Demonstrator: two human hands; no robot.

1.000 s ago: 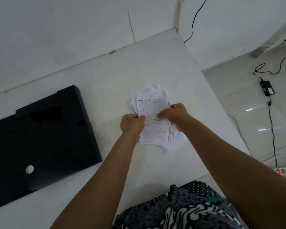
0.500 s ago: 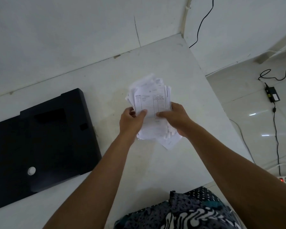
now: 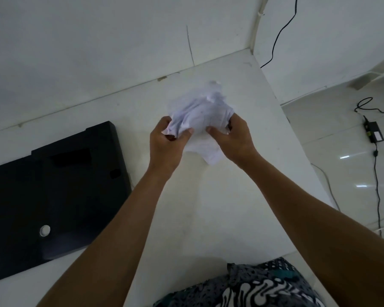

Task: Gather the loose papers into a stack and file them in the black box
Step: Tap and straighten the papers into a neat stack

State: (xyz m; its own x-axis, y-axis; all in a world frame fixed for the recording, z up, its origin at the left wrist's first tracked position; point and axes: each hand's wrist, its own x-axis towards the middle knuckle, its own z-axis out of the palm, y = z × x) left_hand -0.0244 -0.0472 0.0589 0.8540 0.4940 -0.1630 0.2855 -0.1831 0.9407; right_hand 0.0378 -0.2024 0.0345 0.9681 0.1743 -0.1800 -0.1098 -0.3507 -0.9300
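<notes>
both hands, left (image 3: 164, 142) and right (image 3: 233, 138), clamped on blurred papers (image 3: 200, 116) above table (image 3: 208, 207), black box (image 3: 53, 187) at left

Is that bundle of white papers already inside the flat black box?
Not yet. The white papers are gripped by left hand and right hand, beside the black box.

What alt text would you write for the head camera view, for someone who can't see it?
Two bare hands, left hand and right hand, grip a blurred bundle of white papers above a white table. A flat black box lies on the table to the left.
</notes>
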